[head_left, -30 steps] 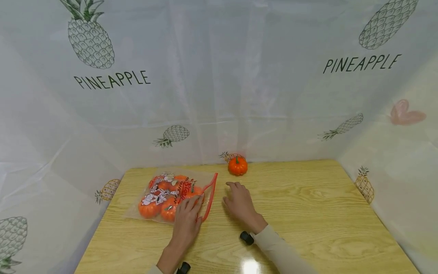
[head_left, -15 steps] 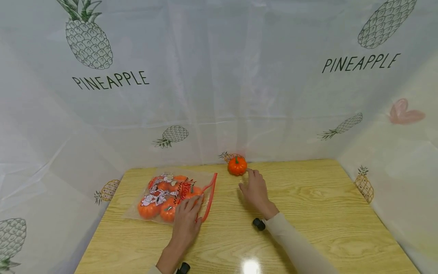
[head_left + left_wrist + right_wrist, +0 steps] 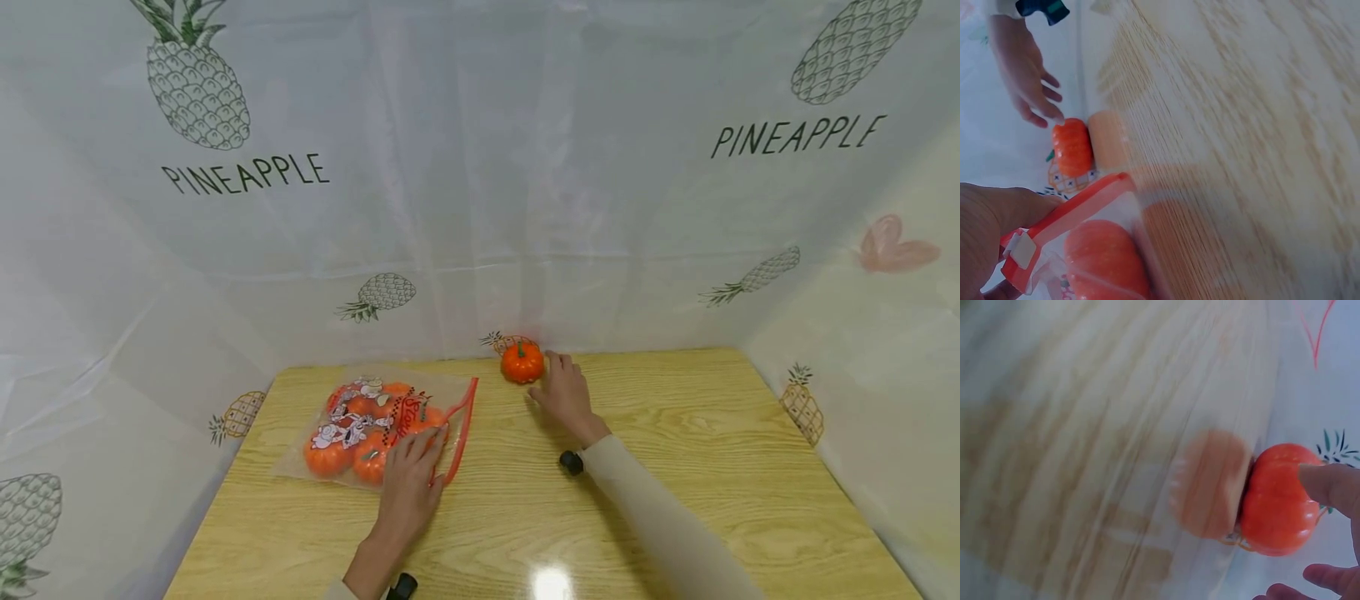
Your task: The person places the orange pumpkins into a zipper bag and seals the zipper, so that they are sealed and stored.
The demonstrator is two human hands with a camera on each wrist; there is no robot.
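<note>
A small orange toy pumpkin [image 3: 522,367] with a green stem sits at the table's back edge. My right hand [image 3: 567,392] is just right of it, thumb and fingers spread around its near side; in the right wrist view the thumb [image 3: 1332,484] overlaps the pumpkin [image 3: 1279,512], and contact cannot be told. To the left lies a clear printed zip bag [image 3: 446,390] with several orange pumpkins inside. My left hand [image 3: 408,479] holds its open red-edged mouth, near the white slider [image 3: 1020,250] seen in the left wrist view.
The wood-grain table [image 3: 675,467] is bounded at the back and sides by a pale pineapple-print curtain [image 3: 480,208]. The loose pumpkin stands close against the back curtain. Each wrist wears a black camera band [image 3: 572,463].
My right hand has moved forward and to the right, up beside the loose pumpkin, with its fingers opening around it. My left hand and the bag have stayed put.
</note>
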